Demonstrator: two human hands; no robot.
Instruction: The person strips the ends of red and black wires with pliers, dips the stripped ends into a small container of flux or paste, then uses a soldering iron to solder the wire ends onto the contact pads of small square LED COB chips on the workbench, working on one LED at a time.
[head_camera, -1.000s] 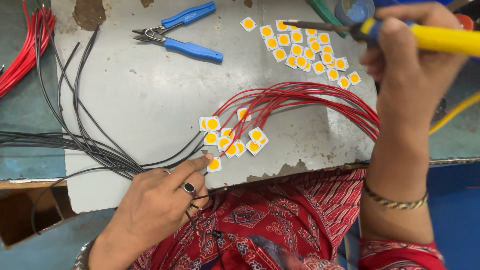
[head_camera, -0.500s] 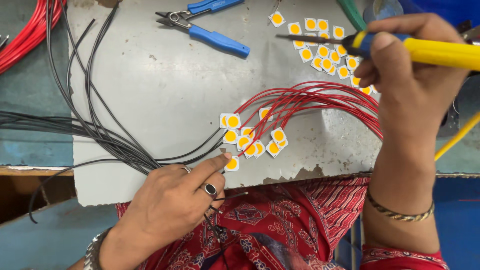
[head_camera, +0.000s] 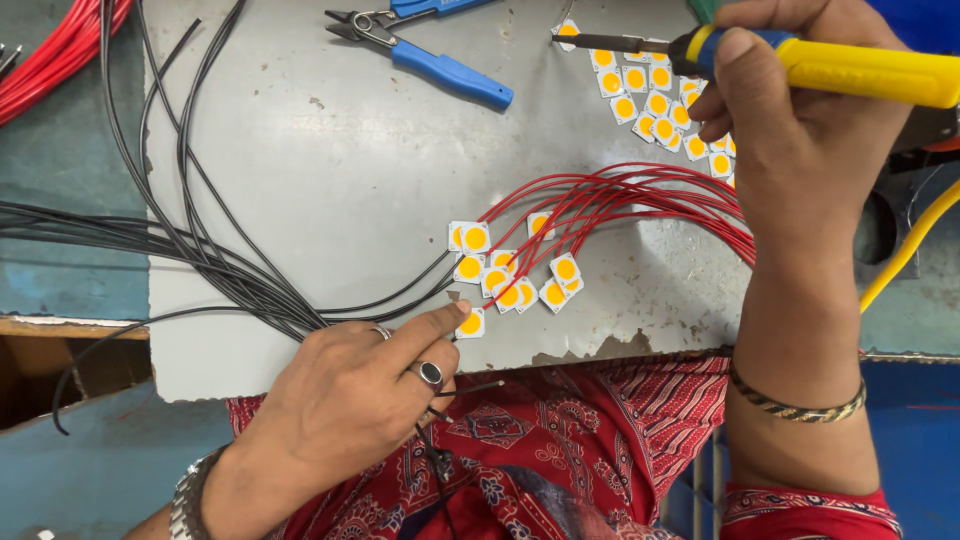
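My left hand (head_camera: 355, 395) rests at the near edge of the grey metal plate (head_camera: 330, 170), its forefinger pressing a small white square chip with a yellow centre (head_camera: 471, 323); a thin black wire runs under the fingers. More such chips (head_camera: 510, 270) lie clustered just beyond, joined to red wires (head_camera: 640, 200) and black wires (head_camera: 220, 270). My right hand (head_camera: 800, 120) grips a yellow and blue soldering iron (head_camera: 850, 70), whose dark tip points left over loose chips (head_camera: 640, 95) at the far right.
Blue-handled cutters (head_camera: 430, 45) lie at the plate's far edge. A bundle of red wires (head_camera: 50, 50) sits at the far left on the blue bench. A yellow cable (head_camera: 910, 250) curves at the right. Red patterned cloth (head_camera: 560, 440) covers my lap below.
The view has shifted, so everything sits further right in frame. My left forefinger stays on the chip at the plate's near edge. The soldering iron remains held above the loose chips.
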